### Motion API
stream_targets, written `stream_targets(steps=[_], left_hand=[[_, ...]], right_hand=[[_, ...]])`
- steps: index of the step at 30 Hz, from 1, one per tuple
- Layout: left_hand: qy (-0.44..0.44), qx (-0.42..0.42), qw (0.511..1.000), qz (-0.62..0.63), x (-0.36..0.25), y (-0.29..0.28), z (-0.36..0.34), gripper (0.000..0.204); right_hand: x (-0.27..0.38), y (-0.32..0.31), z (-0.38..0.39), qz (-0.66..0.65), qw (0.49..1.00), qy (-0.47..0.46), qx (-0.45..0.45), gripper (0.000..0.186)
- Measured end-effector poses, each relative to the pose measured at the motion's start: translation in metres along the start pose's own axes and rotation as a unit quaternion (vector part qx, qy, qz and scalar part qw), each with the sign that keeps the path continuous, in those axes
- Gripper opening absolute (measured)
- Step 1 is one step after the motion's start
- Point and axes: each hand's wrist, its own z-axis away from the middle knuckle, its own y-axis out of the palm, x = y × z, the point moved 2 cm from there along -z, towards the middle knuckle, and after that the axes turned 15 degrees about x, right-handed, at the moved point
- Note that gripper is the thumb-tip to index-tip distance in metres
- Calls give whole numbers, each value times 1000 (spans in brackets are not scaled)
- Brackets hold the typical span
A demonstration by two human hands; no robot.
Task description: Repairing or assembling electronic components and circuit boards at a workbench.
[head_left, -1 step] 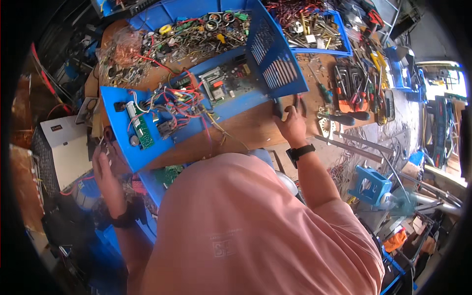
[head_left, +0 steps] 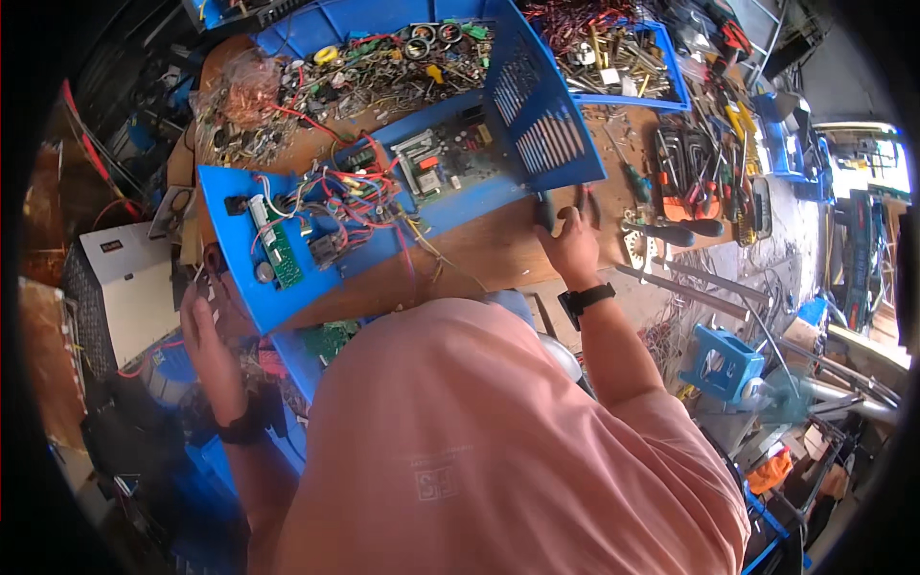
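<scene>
A blue metal case (head_left: 364, 249) lies opened on the wooden bench (head_left: 479, 259), with wires (head_left: 364, 192), a green circuit board (head_left: 273, 244) and a board inside (head_left: 446, 158). My left hand (head_left: 209, 355) is left of the case, fingers fairly straight, tips beside a dark reddish object (head_left: 216, 273) I cannot make out clearly. Right of the case's perforated panel (head_left: 537, 134), my right hand (head_left: 568, 247) has curled fingers on a dark-handled tool (head_left: 545, 206); a red-handled tool (head_left: 592, 206) is beside them.
Small parts (head_left: 402, 67) heap behind the case. A blue tray (head_left: 676, 72) of metal pieces is at back right; hand tools (head_left: 685, 172) cover the right side. A cream metal box (head_left: 134, 287) is at left; metal tubes (head_left: 690, 292) and a light-blue plastic piece (head_left: 724, 364) are lower right.
The surroundings sit very slightly farther right in the view. My hands hold nearly the same positions.
</scene>
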Motion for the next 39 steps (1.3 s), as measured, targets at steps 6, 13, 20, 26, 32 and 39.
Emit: stream_targets(steps=[6,13,20,26,32,39], left_hand=[[-27,-7,999,16,10,-13,6,53],[-25,5,999,-35,18,-20,6,53],[-13,18,999,-31,11,-11,0,48],[98,59,993,-43,-2,12,-15,43],[108,114,988,-8,3,31,-25,46],[55,152,972,168,-4,51,-24,56]], right_hand=[[-3,3,-6,19,1000,24,-6,54],[-1,10,-31,38,997,57,21,55],[-33,2,-26,-59,996,46,-43,54],[-54,-61,84,-227,972,25,-60,23],[34,-141,156,-56,996,-60,-47,22],[170,-134,133,-114,954,-277,30,31]])
